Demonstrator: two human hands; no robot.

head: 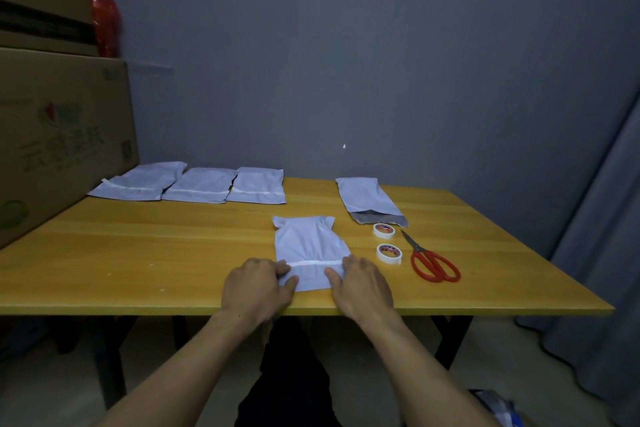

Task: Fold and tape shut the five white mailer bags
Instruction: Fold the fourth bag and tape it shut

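Note:
A white mailer bag lies near the table's front edge, its flap folded over with a strip of white tape across it. My left hand grips its near left corner, thumb on top. My right hand grips its near right corner the same way. Three taped bags lie in a row at the back left. One unfolded bag with its grey flap open lies at the back right.
Two rolls of white tape and red-handled scissors lie to the right of my hands on the yellow wooden table. Stacked cardboard boxes stand at the left edge. A grey curtain hangs at the right.

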